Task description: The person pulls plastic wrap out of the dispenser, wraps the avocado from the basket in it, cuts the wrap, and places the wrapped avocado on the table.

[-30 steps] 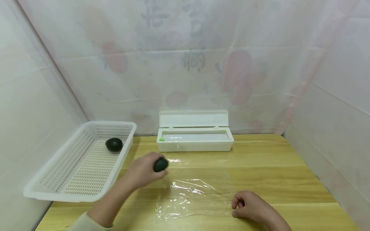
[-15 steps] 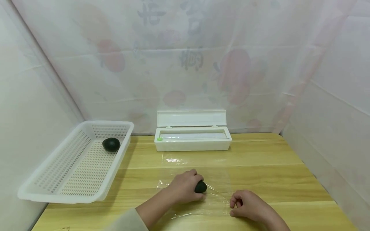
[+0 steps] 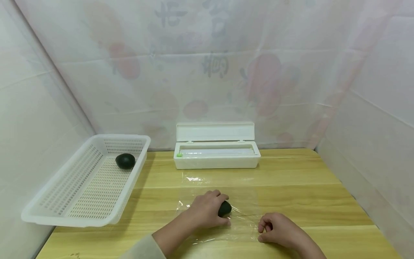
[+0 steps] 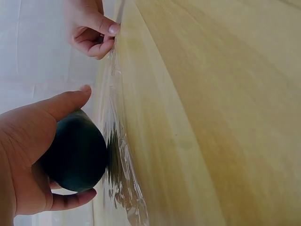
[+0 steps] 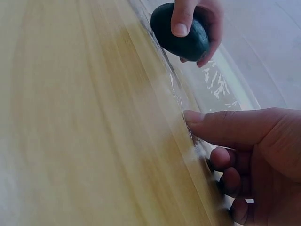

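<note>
A dark green avocado [image 3: 225, 208] rests low on a sheet of clear plastic wrap [image 3: 237, 232] spread over the wooden table. My left hand [image 3: 206, 211] grips it from the left; thumb and fingers curve around its sides in the left wrist view, where the avocado [image 4: 77, 153] sits right at the wrap's surface. At the sheet's right edge, my right hand [image 3: 279, 229] pinches the film between thumb and fingers, pulling small creases toward the avocado. The right wrist view has this thumb at the film's edge and the avocado [image 5: 176, 35] beyond it.
A white perforated basket [image 3: 124, 194] stands at the left with another dark green avocado [image 3: 125, 161] inside. Behind the sheet is a white plastic wrap dispenser box [image 3: 216, 163], its lid raised, a green slider at its left. Fabric walls enclose the back and sides.
My left hand has carried the avocado rightward and down from near the basket onto the middle of the wrap, and stayed there. The right hand has kept its place at the film's edge.
</note>
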A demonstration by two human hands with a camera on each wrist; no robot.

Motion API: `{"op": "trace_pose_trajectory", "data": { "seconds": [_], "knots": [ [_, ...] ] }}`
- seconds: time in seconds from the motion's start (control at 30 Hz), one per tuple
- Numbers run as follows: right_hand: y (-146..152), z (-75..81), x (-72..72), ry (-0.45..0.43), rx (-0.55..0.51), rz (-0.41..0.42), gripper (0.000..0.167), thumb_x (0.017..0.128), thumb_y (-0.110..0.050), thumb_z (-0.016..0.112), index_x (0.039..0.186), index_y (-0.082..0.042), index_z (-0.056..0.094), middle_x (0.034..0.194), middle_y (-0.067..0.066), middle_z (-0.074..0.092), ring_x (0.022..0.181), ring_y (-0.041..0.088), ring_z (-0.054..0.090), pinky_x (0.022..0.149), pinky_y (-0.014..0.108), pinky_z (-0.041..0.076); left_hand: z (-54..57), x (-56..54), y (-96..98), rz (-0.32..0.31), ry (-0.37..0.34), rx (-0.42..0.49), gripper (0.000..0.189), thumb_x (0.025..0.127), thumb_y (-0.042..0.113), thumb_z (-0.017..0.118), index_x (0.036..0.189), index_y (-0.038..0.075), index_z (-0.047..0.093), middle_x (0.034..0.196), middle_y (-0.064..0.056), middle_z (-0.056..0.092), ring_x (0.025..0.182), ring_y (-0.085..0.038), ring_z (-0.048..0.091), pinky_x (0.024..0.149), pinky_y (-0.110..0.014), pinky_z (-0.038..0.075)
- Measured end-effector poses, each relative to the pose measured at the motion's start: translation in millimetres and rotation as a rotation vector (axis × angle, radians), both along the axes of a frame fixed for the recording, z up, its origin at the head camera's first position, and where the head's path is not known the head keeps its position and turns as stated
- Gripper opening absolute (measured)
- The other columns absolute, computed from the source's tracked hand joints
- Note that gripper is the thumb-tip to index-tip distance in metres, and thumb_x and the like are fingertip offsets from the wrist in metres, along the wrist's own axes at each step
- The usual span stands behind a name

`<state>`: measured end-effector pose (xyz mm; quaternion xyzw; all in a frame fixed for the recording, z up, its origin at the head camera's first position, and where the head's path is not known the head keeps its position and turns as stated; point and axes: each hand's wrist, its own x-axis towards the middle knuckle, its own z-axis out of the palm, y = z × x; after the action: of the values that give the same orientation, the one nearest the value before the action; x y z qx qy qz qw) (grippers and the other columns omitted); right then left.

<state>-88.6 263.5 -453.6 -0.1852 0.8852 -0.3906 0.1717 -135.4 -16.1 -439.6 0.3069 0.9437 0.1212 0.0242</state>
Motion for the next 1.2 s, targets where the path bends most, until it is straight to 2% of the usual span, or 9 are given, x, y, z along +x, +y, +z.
{"op": "trace_pose_trajectory", "data": {
  "seconds": [0.2, 0.4, 0.6, 0.77, 0.9, 1.0, 1.2],
  "knots": [
    [0.8, 1.4, -0.3, 0.003, 0.001, 0.003, 0.021, 0.076, -0.024, 0.082, 0.082, -0.015, 0.064, 0.062, -0.011, 0.046, 0.055, -0.002, 0.042, 0.055, 0.021, 0.039, -0.3, -1.4, -1.9, 0.012, 0.004, 0.019, 0.079, 0.072, 0.058, 0.08, 0.138, 0.024, 0.053, 0.123, 0.002, 0.059, 0.104, -0.015, 0.056, 0.068, -0.032, 0.05],
    [0.7, 2.0, -0.8, 0.0, 0.005, -0.002, 0.022, 0.076, -0.025, 0.083, 0.082, -0.015, 0.064, 0.062, -0.01, 0.047, 0.055, -0.001, 0.042, 0.055, 0.021, 0.038, -2.1, -5.8, -3.8, 0.004, 0.023, 0.046, 0.071, 0.074, 0.048, 0.082, 0.134, 0.021, 0.056, 0.119, 0.0, 0.059, 0.102, -0.016, 0.055, 0.066, -0.031, 0.051],
    [0.7, 1.3, -1.3, 0.001, 0.011, -0.003, 0.022, 0.076, -0.025, 0.083, 0.082, -0.015, 0.064, 0.062, -0.01, 0.047, 0.055, -0.001, 0.043, 0.055, 0.022, 0.038, 1.0, -6.3, -2.3, 0.018, -0.029, 0.104, 0.064, 0.074, 0.041, 0.08, 0.128, 0.019, 0.053, 0.113, 0.0, 0.062, 0.095, -0.012, 0.055, 0.067, -0.028, 0.048],
    [0.4, 0.3, -1.2, 0.002, 0.013, -0.003, 0.022, 0.076, -0.025, 0.083, 0.082, -0.015, 0.064, 0.062, -0.01, 0.047, 0.055, -0.001, 0.042, 0.055, 0.022, 0.038, 1.5, -6.1, -1.7, -0.017, -0.017, 0.089, 0.056, 0.079, 0.04, 0.077, 0.126, 0.019, 0.056, 0.12, 0.001, 0.06, 0.099, -0.013, 0.054, 0.07, -0.027, 0.049],
    [0.0, -0.2, -0.4, -0.004, 0.013, -0.008, 0.022, 0.076, -0.025, 0.083, 0.081, -0.015, 0.064, 0.062, -0.01, 0.047, 0.055, -0.001, 0.042, 0.056, 0.022, 0.038, 0.2, -4.5, -1.1, -0.043, 0.016, 0.051, 0.065, 0.079, 0.043, 0.077, 0.135, 0.021, 0.054, 0.127, -0.001, 0.057, 0.108, -0.017, 0.054, 0.075, -0.032, 0.052],
    [-0.1, -0.1, 0.2, -0.009, 0.008, -0.011, 0.022, 0.076, -0.025, 0.083, 0.082, -0.015, 0.064, 0.062, -0.009, 0.047, 0.055, -0.001, 0.042, 0.056, 0.022, 0.038, -2.4, -3.9, -1.2, -0.037, 0.016, 0.048, 0.072, 0.077, 0.044, 0.079, 0.14, 0.021, 0.051, 0.13, -0.003, 0.055, 0.112, -0.019, 0.053, 0.077, -0.034, 0.053],
    [-0.1, -0.4, 1.1, -0.016, -0.002, -0.013, 0.022, 0.076, -0.024, 0.083, 0.082, -0.014, 0.064, 0.062, -0.009, 0.047, 0.055, 0.0, 0.042, 0.055, 0.022, 0.038, -7.8, -5.3, -3.8, -0.007, 0.019, 0.107, 0.074, 0.077, 0.038, 0.081, 0.14, 0.018, 0.048, 0.127, -0.003, 0.055, 0.112, -0.019, 0.052, 0.078, -0.034, 0.054]
  ]
}}
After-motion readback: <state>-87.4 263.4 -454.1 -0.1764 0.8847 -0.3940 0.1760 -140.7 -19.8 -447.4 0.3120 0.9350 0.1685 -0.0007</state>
